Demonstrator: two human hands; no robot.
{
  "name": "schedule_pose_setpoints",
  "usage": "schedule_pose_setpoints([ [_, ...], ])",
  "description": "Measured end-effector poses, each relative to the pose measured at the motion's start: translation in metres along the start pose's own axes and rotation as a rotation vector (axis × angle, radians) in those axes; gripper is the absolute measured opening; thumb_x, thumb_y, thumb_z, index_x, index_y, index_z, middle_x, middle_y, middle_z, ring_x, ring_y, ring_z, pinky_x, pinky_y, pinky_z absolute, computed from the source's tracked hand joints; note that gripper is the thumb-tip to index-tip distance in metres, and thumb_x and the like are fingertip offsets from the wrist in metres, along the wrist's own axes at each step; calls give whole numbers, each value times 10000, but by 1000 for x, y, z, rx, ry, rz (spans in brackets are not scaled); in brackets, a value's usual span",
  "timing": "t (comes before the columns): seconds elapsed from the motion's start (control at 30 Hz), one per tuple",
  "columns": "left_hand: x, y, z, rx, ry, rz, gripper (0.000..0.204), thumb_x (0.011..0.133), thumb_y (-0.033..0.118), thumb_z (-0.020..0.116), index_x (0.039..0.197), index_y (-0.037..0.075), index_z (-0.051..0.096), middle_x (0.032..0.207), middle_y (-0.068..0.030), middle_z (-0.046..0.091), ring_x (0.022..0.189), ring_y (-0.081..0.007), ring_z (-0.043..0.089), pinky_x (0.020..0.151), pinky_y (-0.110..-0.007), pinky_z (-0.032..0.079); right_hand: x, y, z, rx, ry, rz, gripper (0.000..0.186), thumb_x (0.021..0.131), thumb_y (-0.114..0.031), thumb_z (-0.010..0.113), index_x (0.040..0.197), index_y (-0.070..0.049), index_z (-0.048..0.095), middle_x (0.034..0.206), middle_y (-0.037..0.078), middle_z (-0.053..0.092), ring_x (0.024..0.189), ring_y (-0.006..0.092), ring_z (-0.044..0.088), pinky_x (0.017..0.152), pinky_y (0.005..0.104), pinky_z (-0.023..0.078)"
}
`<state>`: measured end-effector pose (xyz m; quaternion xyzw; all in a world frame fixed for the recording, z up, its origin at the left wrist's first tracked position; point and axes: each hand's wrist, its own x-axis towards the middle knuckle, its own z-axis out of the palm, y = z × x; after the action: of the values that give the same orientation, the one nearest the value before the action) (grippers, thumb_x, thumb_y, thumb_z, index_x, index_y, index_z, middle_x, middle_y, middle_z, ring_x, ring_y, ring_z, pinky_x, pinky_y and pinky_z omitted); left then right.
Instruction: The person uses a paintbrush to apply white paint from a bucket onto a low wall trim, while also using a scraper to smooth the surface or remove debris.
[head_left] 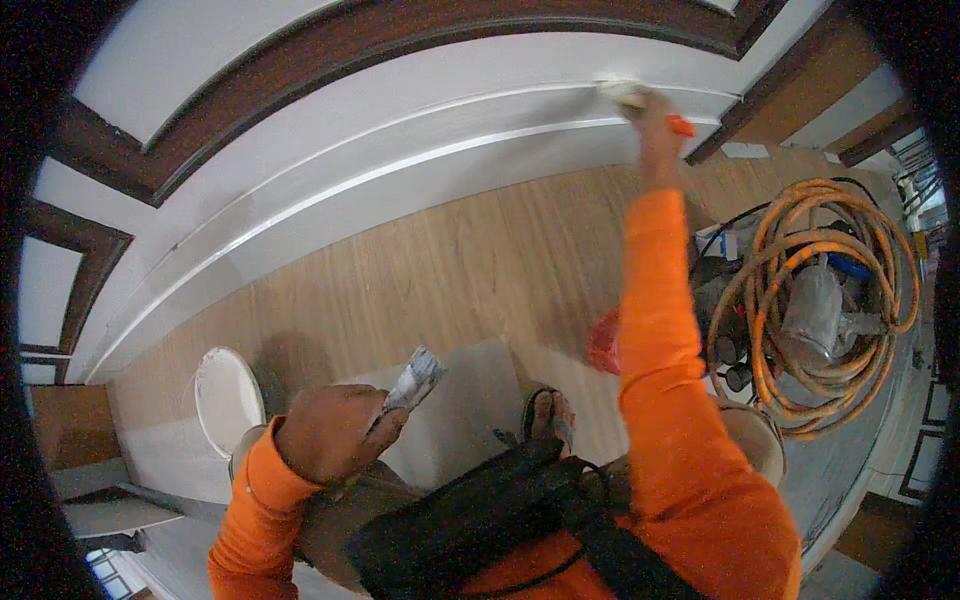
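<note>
My left hand (337,432) grips a flat tool with a paint-smeared, whitish-grey end (418,373), held low at left of centre. My right hand (657,130) is stretched forward, closed on an orange-handled tool (680,125) whose pale head (620,92) rests against the white moulding (450,136) along the wall's base; whether that head is a brush or a pad I cannot tell. A round white container or lid (225,400), smeared around its rim, stands on the floor to the left of my left hand.
A coiled orange hose (815,210) with tools and a clear plastic object (813,315) lies at the right. A red object (605,340) sits beside my right arm. A grey sheet (470,390) covers part of the wooden floor (500,250), near my sandalled foot (545,415). Dark-brown trim (400,35) frames the wall.
</note>
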<state>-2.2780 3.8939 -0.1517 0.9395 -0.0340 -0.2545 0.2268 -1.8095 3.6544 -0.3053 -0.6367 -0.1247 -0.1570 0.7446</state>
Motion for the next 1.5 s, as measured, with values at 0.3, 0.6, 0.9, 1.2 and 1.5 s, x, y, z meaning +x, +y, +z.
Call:
schedule_pose_setpoints([
  [0.3, -5, -1, -3, 15, 13, -31, 323, 869, 319, 431, 783, 34, 553, 714, -187, 573, 673, -380, 561, 617, -483, 437, -183, -70, 164, -59, -300, -140, 190, 866, -152, 461, 899, -32, 604, 903, 84, 582, 794, 190, 561, 729, 306, 459],
  [0.6, -37, -8, 4, 13, 106, -22, 359, 880, 359, 407, 792, 48, 562, 763, -181, 575, 717, -378, 570, 652, -472, 459, -114, -75, 132, 265, 140, 37, 180, 829, -152, 493, 866, 17, 544, 859, 109, 582, 723, 196, 582, 657, 322, 508],
  [0.9, -109, -19, 4, -8, 232, -97, 279, 832, 293, 495, 730, 41, 559, 671, -133, 566, 620, -328, 575, 556, -421, 474, -243, -85, 296, 198, 111, -70, 181, 806, -175, 510, 778, -2, 552, 831, 108, 548, 806, 213, 495, 693, 317, 413],
  [1.2, -214, -18, 33, -174, 233, -476, 275, 829, 282, 522, 838, 9, 557, 692, -143, 565, 619, -318, 573, 550, -417, 467, -356, -97, 437, 322, 15, -161, 147, 829, -147, 435, 807, -5, 469, 766, 67, 472, 691, 140, 483, 642, 272, 434],
  [1.5, -244, -85, 50, -357, 353, -416, 265, 827, 273, 524, 828, 10, 559, 714, -157, 574, 609, -338, 570, 548, -428, 464, -455, -135, 560, 437, -782, 403, 176, 814, -108, 467, 665, -47, 538, 623, 5, 498, 582, 126, 462, 524, 289, 367],
])
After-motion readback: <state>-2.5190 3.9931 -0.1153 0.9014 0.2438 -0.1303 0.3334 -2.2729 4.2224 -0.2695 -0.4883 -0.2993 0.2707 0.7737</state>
